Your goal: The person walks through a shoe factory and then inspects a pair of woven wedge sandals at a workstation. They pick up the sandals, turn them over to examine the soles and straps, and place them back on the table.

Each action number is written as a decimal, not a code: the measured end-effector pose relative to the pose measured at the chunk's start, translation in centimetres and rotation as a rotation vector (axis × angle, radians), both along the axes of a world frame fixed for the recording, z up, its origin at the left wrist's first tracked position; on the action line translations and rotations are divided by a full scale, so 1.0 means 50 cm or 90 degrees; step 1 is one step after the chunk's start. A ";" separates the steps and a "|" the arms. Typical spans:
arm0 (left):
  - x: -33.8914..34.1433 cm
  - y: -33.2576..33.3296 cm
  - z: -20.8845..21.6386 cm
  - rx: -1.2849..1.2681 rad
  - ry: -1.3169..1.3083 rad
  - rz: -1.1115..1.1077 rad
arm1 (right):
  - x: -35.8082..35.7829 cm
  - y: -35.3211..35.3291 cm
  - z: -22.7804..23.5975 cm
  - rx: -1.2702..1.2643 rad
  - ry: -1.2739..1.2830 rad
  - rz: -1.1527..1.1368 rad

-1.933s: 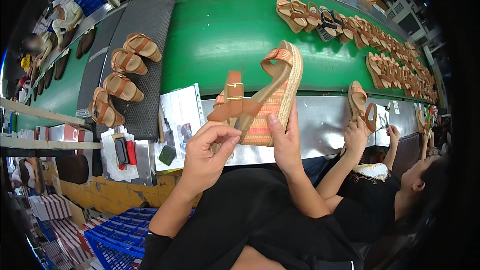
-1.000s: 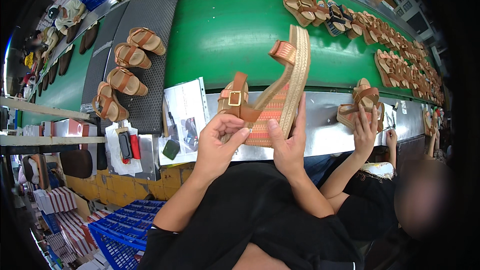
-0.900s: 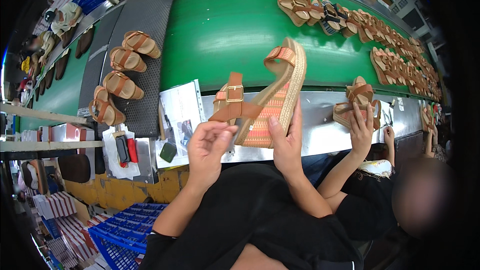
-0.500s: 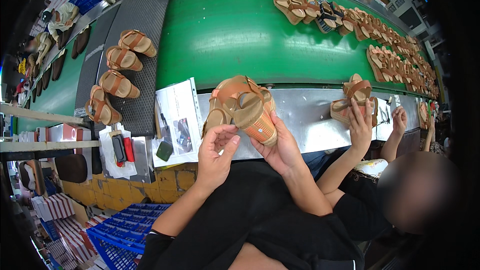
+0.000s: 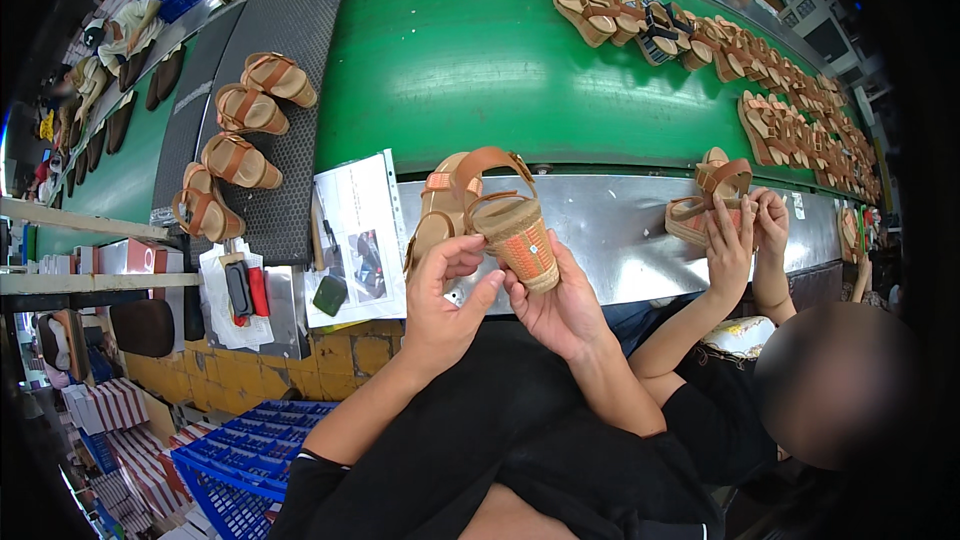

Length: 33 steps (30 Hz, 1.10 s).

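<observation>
A tan wedge sandal (image 5: pixel 522 250) with a woven orange heel and brown straps is held up in front of me, its heel toward me. My right hand (image 5: pixel 562 302) grips the lower wedge, thumb along the side and fingers underneath. On the other side, my left hand (image 5: pixel 448 292) has half-bent fingers, their tips at the sandal's upper heel edge; its thumb stands apart. Partly hidden behind them, a second matching sandal (image 5: pixel 440 190) rests on the metal bench edge (image 5: pixel 610 240).
Several sandals (image 5: pixel 235 158) stand on the dark mat at left. Rows of sandals (image 5: pixel 765 130) line the green belt (image 5: pixel 450 70). A printed sheet (image 5: pixel 352 240) lies at left, a blue crate (image 5: pixel 260 450) below. At right, a co-worker's hands (image 5: pixel 735 245) handle another sandal.
The held sandal has tilted, turning its heel more toward me, and its strap stands further out. My left hand has moved slightly right. The co-worker's other hand has come to their sandal.
</observation>
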State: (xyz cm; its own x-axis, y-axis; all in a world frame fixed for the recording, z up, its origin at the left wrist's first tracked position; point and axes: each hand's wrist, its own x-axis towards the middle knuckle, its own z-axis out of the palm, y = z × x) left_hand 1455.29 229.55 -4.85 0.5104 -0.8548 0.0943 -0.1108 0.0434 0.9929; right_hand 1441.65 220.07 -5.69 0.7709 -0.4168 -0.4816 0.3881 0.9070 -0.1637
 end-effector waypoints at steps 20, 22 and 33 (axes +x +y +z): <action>0.006 -0.020 0.031 -0.091 -0.376 0.053 | 0.036 0.036 0.029 -0.454 0.233 -0.217; 0.007 -0.026 0.032 -0.066 -0.386 0.050 | 0.036 0.033 0.028 -0.460 0.217 -0.237; 0.009 -0.031 0.019 -0.020 -0.447 -0.013 | 0.024 0.022 0.020 -0.481 0.243 -0.257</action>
